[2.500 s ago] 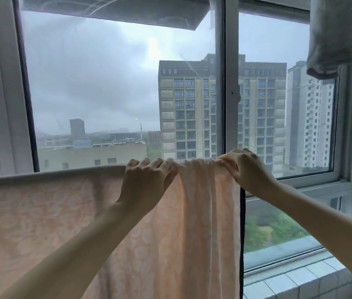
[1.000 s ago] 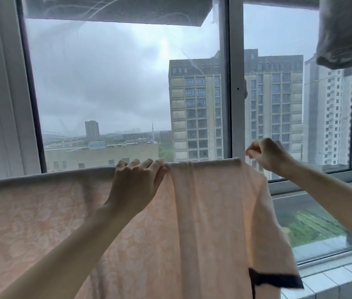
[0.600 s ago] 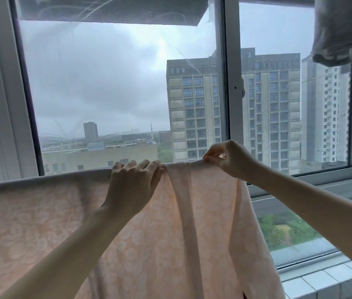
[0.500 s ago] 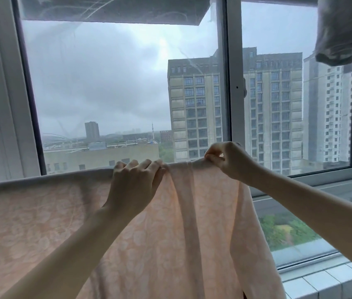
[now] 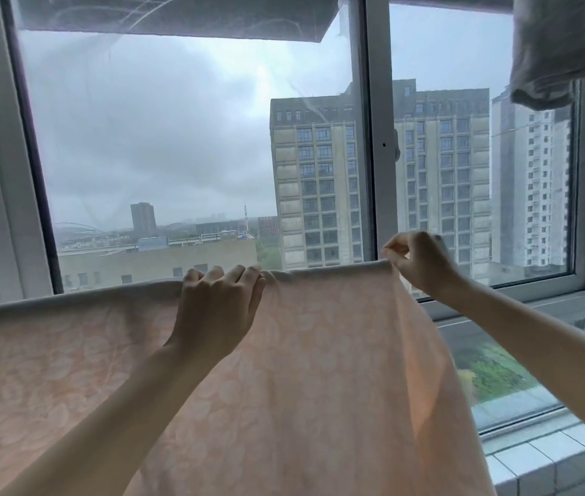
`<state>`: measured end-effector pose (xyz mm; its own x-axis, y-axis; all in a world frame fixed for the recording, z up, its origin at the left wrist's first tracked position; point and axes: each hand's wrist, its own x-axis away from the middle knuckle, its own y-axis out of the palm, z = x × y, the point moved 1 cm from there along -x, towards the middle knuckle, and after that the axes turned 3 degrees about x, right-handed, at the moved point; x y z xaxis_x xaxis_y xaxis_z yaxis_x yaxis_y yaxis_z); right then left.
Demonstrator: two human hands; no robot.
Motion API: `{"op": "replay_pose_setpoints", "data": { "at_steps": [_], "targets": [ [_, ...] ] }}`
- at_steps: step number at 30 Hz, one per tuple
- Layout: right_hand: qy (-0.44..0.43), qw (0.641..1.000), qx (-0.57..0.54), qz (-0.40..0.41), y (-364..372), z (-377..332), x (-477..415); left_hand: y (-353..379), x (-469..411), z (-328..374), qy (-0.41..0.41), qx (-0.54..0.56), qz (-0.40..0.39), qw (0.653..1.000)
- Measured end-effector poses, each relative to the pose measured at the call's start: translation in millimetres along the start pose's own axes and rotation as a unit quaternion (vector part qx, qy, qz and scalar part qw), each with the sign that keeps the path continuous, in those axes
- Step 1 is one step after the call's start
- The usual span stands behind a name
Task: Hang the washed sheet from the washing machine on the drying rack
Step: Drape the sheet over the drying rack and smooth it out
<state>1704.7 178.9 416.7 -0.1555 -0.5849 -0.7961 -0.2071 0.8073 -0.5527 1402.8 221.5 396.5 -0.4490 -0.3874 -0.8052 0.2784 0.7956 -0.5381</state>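
- Now the pink sheet (image 5: 319, 370) hangs over the rack bar, which it hides, by the window (image 5: 176, 137). It lies wider and flatter than a moment ago, and the bunched fold is gone.
- On its top edge sits the left hand (image 5: 217, 309), fingers curled over it.
- Further along, the right hand (image 5: 421, 261) has slid right, pinching the sheet's end.
- I think the hanging is nearly done.
- No basket or tub shows.

A sheet (image 5: 301, 370) hangs before the window (image 5: 183, 137), left hand (image 5: 217, 306) on its top fold, right hand (image 5: 420, 261) at its right end; another cloth (image 5: 563, 48) hangs upper right.
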Motion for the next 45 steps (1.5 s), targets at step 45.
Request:
{"op": "replay_pose_setpoints", "data": {
  "at_steps": [45],
  "targets": [
    [0.019,0.969,-0.222,-0.102,25.5,13.5,51.4,12.0,-2.5,46.1,-0.026,0.089,0.099,0.991]
  ]
}}
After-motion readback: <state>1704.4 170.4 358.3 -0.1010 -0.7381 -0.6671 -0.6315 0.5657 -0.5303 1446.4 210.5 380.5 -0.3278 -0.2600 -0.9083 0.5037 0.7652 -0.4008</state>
